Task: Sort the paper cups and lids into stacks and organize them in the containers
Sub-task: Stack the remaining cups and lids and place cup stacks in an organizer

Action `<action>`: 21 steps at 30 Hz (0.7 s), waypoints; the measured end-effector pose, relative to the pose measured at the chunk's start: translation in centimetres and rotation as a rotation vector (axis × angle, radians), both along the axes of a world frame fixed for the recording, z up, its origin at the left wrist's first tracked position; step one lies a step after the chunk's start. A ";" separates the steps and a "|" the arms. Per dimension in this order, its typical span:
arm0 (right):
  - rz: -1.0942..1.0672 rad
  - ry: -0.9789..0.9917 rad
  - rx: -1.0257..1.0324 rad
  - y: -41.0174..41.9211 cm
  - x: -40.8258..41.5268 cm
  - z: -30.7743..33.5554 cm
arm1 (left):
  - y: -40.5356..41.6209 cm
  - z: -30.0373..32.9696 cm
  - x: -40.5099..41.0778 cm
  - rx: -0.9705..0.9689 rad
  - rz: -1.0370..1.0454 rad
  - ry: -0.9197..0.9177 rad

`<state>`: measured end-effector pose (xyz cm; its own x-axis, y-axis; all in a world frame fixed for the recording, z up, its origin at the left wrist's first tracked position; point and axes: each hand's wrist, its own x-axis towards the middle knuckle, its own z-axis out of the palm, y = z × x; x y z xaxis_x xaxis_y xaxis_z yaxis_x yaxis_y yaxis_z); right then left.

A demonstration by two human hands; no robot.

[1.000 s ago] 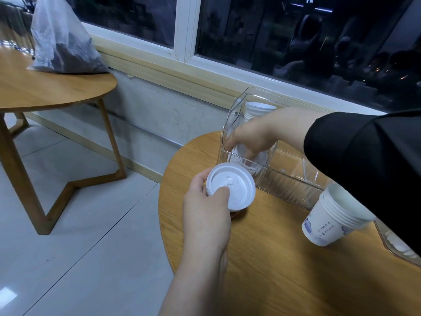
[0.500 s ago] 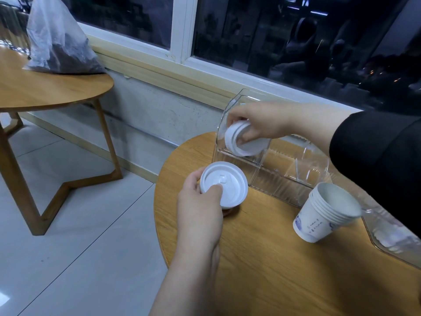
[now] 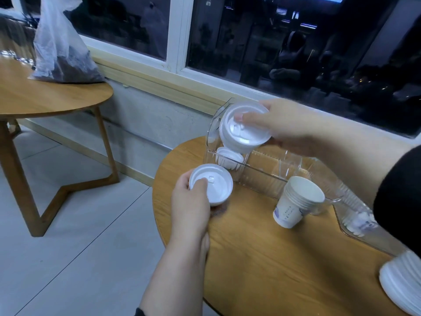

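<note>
Left hand (image 3: 190,205) grips a white lid (image 3: 210,184) beside the clear container (image 3: 257,179). Right hand (image 3: 282,124) pinches a lid stack (image 3: 245,130) above the container's end; one more lid inside. Cup stack (image 3: 297,201) tilts against the container. Another white stack (image 3: 403,281) is cut off. Round wooden table (image 3: 262,258); dark window behind.

Dim room, dark outside. Window (image 3: 296,42) with white frame (image 3: 180,35) runs above and behind the hands, reflections in the glass. Pale wood sill (image 3: 159,80) under it, grey wall (image 3: 145,119) below. Light grey tile floor (image 3: 68,236) left of the hands. Second round wooden table (image 3: 45,94) far left, plastic bag (image 3: 61,49) on it.
</note>
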<state>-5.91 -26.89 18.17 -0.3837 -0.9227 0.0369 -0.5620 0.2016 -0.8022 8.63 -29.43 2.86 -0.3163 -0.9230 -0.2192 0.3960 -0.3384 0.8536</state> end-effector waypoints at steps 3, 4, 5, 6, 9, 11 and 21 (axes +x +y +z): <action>-0.030 -0.118 0.003 2.0 2.2 -2.7 | 0.8 0.6 0.3 0.064 -0.065 0.056; -0.050 -0.087 0.010 2.6 2.7 -3.7 | 1.1 0.8 0.4 0.078 -0.088 0.074; -0.086 -0.058 0.013 3.3 3.2 -4.4 | 1.5 0.9 0.5 0.088 -0.110 0.085; -0.119 -0.033 0.002 3.8 3.4 -5.1 | 1.8 1.0 0.5 0.092 -0.132 0.094; -0.205 0.061 -0.030 5.0 3.9 -6.7 | 2.5 1.2 0.6 0.072 -0.185 0.126; -0.246 0.127 -0.030 5.3 4.0 -7.9 | 2.9 1.3 0.5 0.036 -0.224 0.118; -0.330 0.096 -0.167 7.5 4.5 -11.2 | 4.4 1.2 -0.3 -0.115 -0.443 0.093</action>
